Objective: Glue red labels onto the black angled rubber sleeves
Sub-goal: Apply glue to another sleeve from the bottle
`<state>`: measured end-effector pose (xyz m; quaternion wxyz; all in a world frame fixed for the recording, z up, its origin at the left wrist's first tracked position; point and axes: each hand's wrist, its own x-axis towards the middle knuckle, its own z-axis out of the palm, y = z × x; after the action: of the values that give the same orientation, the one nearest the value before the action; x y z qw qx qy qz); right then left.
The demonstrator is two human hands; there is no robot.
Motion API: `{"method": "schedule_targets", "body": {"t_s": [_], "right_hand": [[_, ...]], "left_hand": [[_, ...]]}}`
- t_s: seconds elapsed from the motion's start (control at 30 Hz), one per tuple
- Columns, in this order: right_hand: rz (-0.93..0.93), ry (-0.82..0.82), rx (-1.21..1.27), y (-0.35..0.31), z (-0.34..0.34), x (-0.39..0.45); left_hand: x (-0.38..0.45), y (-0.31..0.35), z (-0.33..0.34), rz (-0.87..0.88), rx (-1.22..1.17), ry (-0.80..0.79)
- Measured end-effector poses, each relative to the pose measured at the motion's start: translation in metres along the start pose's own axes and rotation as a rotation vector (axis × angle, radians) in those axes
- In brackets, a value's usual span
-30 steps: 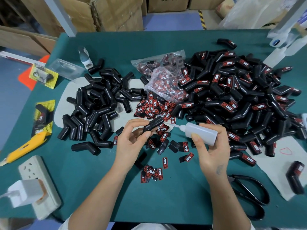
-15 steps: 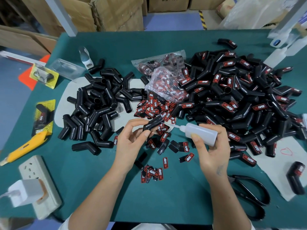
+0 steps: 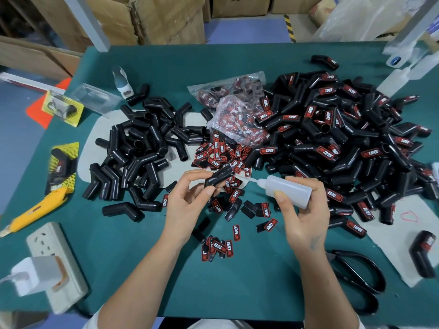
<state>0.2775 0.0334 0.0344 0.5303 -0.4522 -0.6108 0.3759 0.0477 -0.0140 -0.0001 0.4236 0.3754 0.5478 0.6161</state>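
My left hand (image 3: 190, 198) pinches a black angled rubber sleeve (image 3: 219, 177) between thumb and fingers above the table. My right hand (image 3: 304, 214) grips a translucent white glue bottle (image 3: 287, 189), its thin nozzle pointing left, close to the sleeve's upper end. Loose red labels (image 3: 219, 157) lie scattered behind and below the hands, with a small stack (image 3: 218, 248) nearer me. A pile of unlabelled black sleeves (image 3: 137, 153) sits at the left. A larger heap of labelled sleeves (image 3: 344, 143) fills the right.
A clear bag of labels (image 3: 237, 112) lies at the centre back. Black scissors (image 3: 356, 279) rest at the front right, a yellow utility knife (image 3: 35, 210) and a white power strip (image 3: 54, 260) at the front left. Cardboard boxes (image 3: 154, 17) stand beyond the green table (image 3: 225, 293).
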Motion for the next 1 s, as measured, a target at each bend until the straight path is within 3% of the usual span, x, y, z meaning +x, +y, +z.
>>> {"method": "schedule_targets", "body": {"t_s": [1.0], "right_hand": [[0.018,-0.044,-0.021,-0.0003,0.0013,-0.0019]], "left_hand": [[0.0003,-0.0038,-0.0002,-0.017,0.007,0.000]]}}
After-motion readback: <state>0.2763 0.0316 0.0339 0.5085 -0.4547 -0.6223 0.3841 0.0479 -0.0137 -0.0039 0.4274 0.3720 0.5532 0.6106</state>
